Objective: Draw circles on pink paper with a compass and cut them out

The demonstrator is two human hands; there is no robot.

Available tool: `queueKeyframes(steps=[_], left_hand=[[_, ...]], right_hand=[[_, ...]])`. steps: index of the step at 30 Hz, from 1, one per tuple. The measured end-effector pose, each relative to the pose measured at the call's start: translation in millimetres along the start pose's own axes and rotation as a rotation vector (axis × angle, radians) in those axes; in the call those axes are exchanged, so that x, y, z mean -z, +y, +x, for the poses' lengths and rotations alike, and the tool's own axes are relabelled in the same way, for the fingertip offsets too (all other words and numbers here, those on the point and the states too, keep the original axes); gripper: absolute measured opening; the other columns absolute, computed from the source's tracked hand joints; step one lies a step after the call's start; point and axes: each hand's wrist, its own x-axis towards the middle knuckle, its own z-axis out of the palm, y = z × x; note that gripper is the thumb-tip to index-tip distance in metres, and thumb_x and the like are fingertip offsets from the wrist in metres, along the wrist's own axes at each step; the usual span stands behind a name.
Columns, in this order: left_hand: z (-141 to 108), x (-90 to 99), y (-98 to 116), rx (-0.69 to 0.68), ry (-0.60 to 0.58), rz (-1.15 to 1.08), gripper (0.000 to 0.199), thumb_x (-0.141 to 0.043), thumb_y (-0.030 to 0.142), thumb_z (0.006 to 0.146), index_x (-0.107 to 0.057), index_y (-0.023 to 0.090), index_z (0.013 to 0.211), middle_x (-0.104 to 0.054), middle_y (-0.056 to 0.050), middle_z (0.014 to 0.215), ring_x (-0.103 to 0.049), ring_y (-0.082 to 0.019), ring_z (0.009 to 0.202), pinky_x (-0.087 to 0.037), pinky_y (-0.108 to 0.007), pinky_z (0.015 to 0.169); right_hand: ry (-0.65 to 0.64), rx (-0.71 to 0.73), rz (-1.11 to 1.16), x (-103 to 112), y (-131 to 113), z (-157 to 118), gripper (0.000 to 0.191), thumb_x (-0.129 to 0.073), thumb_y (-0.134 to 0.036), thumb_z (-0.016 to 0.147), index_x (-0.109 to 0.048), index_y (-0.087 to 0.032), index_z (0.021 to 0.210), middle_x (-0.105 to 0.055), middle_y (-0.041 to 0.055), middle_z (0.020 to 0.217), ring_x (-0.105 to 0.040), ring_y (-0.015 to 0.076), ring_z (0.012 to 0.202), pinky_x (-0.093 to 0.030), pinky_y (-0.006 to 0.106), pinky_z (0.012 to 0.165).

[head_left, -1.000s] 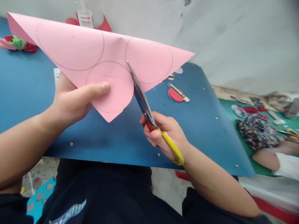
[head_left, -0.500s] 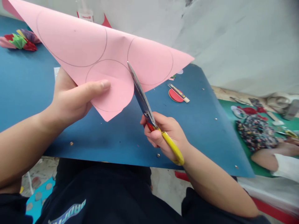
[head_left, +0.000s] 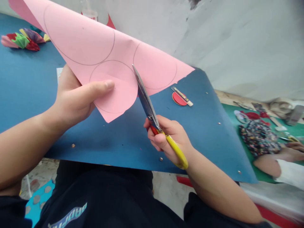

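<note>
A sheet of pink paper (head_left: pixel 83 41) with circles drawn in pencil is raised above the blue table (head_left: pixel 114 145). My left hand (head_left: pixel 78 98) grips it at the lower left, thumb on top and the other fingers hidden underneath. In my right hand (head_left: pixel 168 136) are scissors (head_left: pixel 147 106) with yellow and red handles, their blades nearly together at the paper. The blade tip lies between the lower circle and the right-hand circle. The right side of the lower circle is cut along its curve, down to a pointed corner of paper.
A cutter knife (head_left: pixel 182 96) lies on a red disc (head_left: pixel 178 99) at the right. Colourful ruffled fabric (head_left: pixel 22 41) sits at the far left. On a green table (head_left: pixel 230 118), another person's arm (head_left: pixel 273 163) rests near dark speckled fabric (head_left: pixel 257 136).
The paper's right corner has dipped, and its upper left part has shifted right in view. The scissors have moved slightly right and their blades are still at the cut.
</note>
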Motion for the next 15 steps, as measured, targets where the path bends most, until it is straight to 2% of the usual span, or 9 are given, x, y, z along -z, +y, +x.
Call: queueKeyframes(steps=[5,11,15], left_hand=[[-1.0,-3.4,5.2,0.035,0.025,0.033,0.051,-0.099,0.03,0.069,-0.083,0.023,0.117,-0.079,-0.007,0.112,-0.078,-0.037,0.11,-0.068,-0.058,0.096],[-0.6,-2.0,5.3,0.026,0.007,0.013,0.051,-0.1,0.03,0.071,-0.081,0.019,0.117,-0.079,-0.007,0.108,-0.078,-0.031,0.103,-0.07,-0.049,0.092],[0.2,2.1,1.2,0.012,0.005,0.011,0.052,-0.099,0.029,0.072,-0.078,0.017,0.118,-0.079,-0.009,0.111,-0.079,-0.033,0.104,-0.069,-0.05,0.091]], right_hand=[[-0.005,0.014,0.009,-0.4,-1.3,-0.3,0.034,-0.082,-0.049,0.094,-0.068,-0.023,0.111,-0.055,-0.0035,0.067,-0.045,0.0106,0.051,-0.037,0.024,0.042],[0.003,0.017,-0.004,-1.3,0.7,0.0,0.04,-0.081,-0.055,0.093,-0.068,-0.022,0.111,-0.054,-0.0038,0.066,-0.044,0.0103,0.05,-0.036,0.024,0.042],[0.01,0.037,0.001,-1.2,3.4,-0.2,0.042,-0.08,-0.056,0.093,-0.069,-0.021,0.111,-0.056,-0.0031,0.065,-0.047,0.0107,0.051,-0.036,0.022,0.042]])
